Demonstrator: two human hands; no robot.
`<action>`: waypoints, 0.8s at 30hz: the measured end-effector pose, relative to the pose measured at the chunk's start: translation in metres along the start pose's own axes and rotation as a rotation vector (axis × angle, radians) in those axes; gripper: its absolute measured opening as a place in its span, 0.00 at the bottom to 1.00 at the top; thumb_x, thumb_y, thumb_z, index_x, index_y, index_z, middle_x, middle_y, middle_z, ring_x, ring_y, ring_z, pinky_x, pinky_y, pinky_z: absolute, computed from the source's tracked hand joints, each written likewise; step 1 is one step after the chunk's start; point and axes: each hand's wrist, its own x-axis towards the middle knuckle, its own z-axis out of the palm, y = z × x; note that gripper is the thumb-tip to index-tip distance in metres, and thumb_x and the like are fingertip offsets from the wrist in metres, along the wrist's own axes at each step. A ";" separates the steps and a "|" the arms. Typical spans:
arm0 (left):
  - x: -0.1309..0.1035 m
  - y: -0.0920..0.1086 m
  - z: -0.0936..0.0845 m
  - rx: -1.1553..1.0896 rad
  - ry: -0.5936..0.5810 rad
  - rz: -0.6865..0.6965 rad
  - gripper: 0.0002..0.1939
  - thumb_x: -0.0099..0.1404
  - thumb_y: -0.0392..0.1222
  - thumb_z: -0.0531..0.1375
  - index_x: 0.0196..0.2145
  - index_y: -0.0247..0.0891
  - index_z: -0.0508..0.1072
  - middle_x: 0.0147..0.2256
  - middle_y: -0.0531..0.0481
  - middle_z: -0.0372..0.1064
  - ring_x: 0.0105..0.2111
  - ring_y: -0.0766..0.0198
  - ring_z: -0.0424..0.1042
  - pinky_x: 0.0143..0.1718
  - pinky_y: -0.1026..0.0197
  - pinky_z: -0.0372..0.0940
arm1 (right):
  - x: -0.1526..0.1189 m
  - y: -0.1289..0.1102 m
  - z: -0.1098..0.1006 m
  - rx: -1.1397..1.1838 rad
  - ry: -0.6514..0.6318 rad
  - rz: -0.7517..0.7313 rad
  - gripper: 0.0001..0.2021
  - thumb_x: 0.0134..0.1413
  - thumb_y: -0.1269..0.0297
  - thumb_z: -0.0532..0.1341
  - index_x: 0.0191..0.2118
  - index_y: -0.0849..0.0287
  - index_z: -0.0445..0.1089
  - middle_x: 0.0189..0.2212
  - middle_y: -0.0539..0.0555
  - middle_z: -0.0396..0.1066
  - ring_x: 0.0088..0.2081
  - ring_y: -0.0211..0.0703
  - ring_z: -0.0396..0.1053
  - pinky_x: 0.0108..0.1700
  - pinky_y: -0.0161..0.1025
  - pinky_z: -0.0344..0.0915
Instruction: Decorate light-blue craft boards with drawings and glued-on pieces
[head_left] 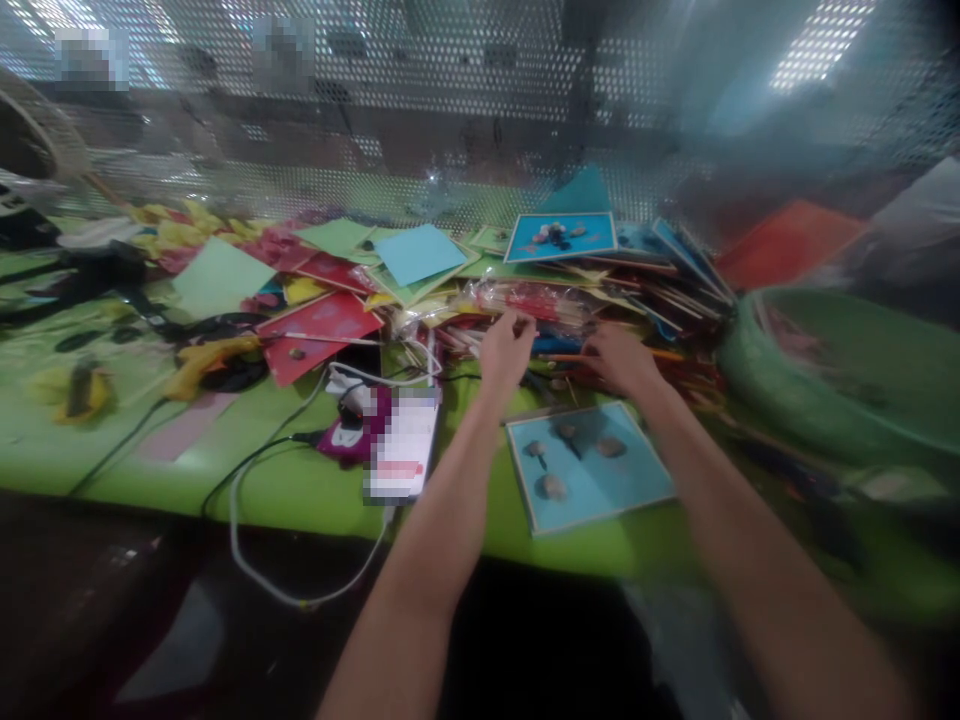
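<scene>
My left hand reaches into the pile of sticks and clear plastic wrap at mid-table, its fingers curled together; what they pinch is too small to make out. To its right, my right hand is at the same pile beside an orange stick, its fingers bent and blurred, so its hold is unclear. Below and between my forearms lies a light blue framed board with several stones on it. Behind the pile rests a darker blue framed board bearing stones.
A phone with a white cable and a purple power adapter lies left of my left forearm. A green basin stands at the right. Coloured cards, a yellow glue gun and yellow scraps cover the left. Perforated metal rises behind.
</scene>
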 end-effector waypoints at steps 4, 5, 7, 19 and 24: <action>-0.001 -0.002 0.004 0.235 -0.141 0.182 0.09 0.69 0.35 0.59 0.43 0.39 0.79 0.45 0.46 0.79 0.48 0.57 0.74 0.56 0.56 0.64 | -0.001 0.001 -0.003 0.057 0.085 -0.031 0.07 0.61 0.66 0.62 0.38 0.58 0.78 0.45 0.62 0.74 0.50 0.55 0.70 0.48 0.45 0.65; -0.002 -0.002 0.004 0.290 -0.170 0.234 0.11 0.69 0.35 0.60 0.46 0.39 0.79 0.49 0.46 0.79 0.51 0.56 0.73 0.59 0.55 0.62 | -0.002 0.001 -0.007 0.088 0.120 -0.041 0.06 0.61 0.65 0.62 0.39 0.58 0.77 0.45 0.62 0.75 0.49 0.55 0.70 0.48 0.46 0.65; -0.004 -0.001 0.005 0.381 -0.226 0.316 0.16 0.69 0.35 0.60 0.53 0.41 0.78 0.55 0.46 0.76 0.57 0.54 0.69 0.62 0.53 0.59 | -0.004 0.000 -0.017 0.191 0.176 -0.062 0.06 0.60 0.63 0.64 0.38 0.58 0.77 0.43 0.61 0.76 0.46 0.55 0.71 0.47 0.46 0.65; -0.023 0.034 0.021 0.496 -0.569 0.374 0.19 0.78 0.49 0.50 0.48 0.37 0.76 0.39 0.42 0.77 0.38 0.57 0.75 0.38 0.61 0.63 | -0.050 -0.020 -0.060 1.492 0.302 0.229 0.17 0.46 0.46 0.73 0.33 0.53 0.77 0.24 0.48 0.70 0.25 0.38 0.67 0.29 0.37 0.67; -0.036 0.051 0.033 0.520 -0.682 0.394 0.22 0.78 0.51 0.47 0.46 0.36 0.76 0.42 0.40 0.77 0.40 0.54 0.76 0.38 0.59 0.63 | -0.074 -0.018 -0.052 1.469 0.526 0.370 0.16 0.46 0.48 0.74 0.29 0.55 0.77 0.22 0.48 0.70 0.23 0.35 0.66 0.25 0.33 0.65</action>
